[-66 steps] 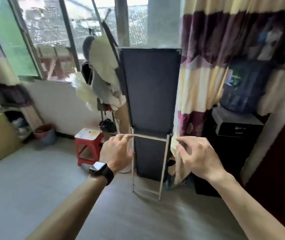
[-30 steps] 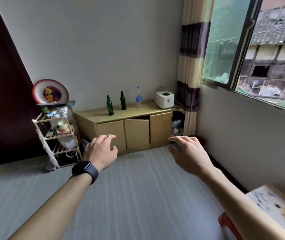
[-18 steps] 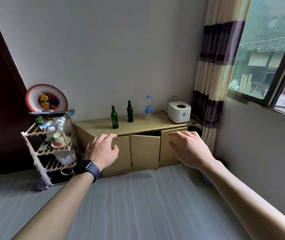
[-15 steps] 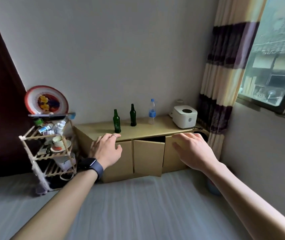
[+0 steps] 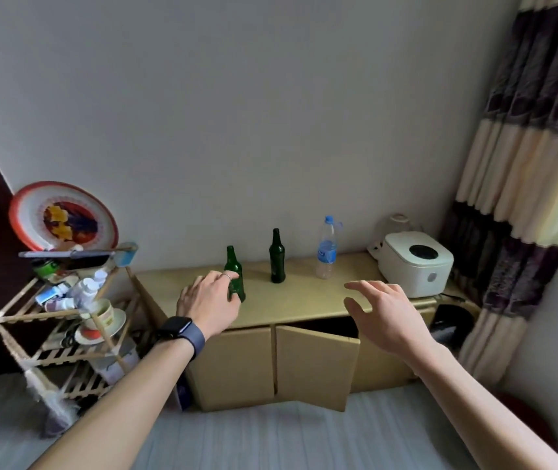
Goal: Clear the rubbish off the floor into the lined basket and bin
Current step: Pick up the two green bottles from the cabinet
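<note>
Fingers (image 5: 226,286) of the L hand (image 5: 208,308) are loosely curled, nothing gripped. A green bottle (image 5: 236,266) is seen just behind them; touch can't be told. Fingers (image 5: 362,286) of the R hand (image 5: 384,320) are spread above the bench (image 5: 304,300). A dark bottle (image 5: 277,259) & a clear bottle (image 5: 326,252) are stood further back. The grey floor (image 5: 270,442) is seen below.

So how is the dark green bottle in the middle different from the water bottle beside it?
The dark green bottle is dark-tinted; the water bottle is clear. The water bottle has a blue cap and blue label; the dark green bottle has no blue. The water bottle stands nearer the white appliance, the dark green bottle nearer the lighter green bottle. Both stand upright on the cabinet.
</note>
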`<state>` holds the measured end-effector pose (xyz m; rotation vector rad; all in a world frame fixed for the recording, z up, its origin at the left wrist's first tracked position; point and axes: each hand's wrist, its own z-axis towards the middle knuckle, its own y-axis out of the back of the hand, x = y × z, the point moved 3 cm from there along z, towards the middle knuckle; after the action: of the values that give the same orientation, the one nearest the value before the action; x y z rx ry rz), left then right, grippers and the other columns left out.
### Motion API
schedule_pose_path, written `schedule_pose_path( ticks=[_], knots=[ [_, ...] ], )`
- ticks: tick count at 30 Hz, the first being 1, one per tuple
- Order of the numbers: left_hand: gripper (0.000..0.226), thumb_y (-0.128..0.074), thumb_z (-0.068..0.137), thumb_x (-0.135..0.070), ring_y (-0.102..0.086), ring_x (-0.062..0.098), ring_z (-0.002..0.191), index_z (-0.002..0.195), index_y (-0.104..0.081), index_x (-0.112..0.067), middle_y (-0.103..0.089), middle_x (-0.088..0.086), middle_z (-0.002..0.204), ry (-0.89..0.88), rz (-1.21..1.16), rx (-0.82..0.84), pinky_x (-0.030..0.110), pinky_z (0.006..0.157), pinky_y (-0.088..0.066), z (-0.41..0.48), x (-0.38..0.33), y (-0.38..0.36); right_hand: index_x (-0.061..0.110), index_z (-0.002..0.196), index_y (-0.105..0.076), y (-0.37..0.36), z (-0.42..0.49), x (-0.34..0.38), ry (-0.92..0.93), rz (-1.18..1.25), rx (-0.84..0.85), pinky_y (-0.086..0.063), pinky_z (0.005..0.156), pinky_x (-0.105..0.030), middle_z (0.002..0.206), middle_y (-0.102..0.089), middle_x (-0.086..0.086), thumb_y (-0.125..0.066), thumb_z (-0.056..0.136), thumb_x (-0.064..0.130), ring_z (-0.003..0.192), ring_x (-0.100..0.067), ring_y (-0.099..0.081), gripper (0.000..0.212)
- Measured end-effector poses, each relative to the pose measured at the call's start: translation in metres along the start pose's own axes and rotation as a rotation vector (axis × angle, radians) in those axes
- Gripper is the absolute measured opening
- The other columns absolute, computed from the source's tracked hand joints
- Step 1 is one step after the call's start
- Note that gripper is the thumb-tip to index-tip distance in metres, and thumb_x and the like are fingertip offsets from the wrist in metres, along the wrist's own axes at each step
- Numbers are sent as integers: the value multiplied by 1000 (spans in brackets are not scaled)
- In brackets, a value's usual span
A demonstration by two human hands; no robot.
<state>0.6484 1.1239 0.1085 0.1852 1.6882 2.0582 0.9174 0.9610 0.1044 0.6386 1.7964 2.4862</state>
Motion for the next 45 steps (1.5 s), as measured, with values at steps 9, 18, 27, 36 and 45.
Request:
schedule_pose_path(
  ticks=[9, 18, 27, 36, 45],
  knots=[
    [45, -48, 92, -40, -52, 22, 119, 137, -44, -37, -51, -8, 137, 132, -6, 36, 33, 94, -46, 177, 35, -64, 42, 137, -47, -68, 206, -37, 15, 7, 107, -46, 98, -35, 138, -56, 10, -42, 97, 55, 126, -23, -46, 43],
    [49, -44, 92, -50, -54, 22, 118, 140, -37, -40, -47, -8, 140, 183, -23, 167, 34, 84, -50, 342, 107, -172, 40, 144, -33, -204, 413, -20, -9, 36, 260, -47, 91, -40, 136, -55, 3, -44, 94, 54, 125, -26, -46, 53],
    [39, -32, 98, -51, -65, 28, 91, 122, -55, -30, -67, 2, 103, -95, 319, 423, 30, 62, -37, 440, 138, -274, 43, 147, -14, -332, 552, 2, -117, -69, 470, -45, 69, -37, 126, -59, -3, -38, 90, 70, 105, -32, -63, 67],
    [37, -39, 91, -55, -64, 31, 85, 93, -60, -25, -65, 5, 93, -27, 185, 546, 31, 62, -39, 475, 134, -309, 24, 102, -39, -362, 544, -26, -182, -32, 442, -50, 60, -40, 86, -67, -9, -42, 98, 51, 74, -36, -61, 27],
    [22, -43, 85, -42, -53, 30, 71, 77, -52, -24, -67, 6, 91, -385, 276, 604, 31, 60, -33, 486, 24, -309, 32, 91, -41, -281, 416, -123, -488, 213, 229, -44, 49, -31, 66, -64, 3, -54, 94, 47, 56, -17, -58, 20]
  ],
)
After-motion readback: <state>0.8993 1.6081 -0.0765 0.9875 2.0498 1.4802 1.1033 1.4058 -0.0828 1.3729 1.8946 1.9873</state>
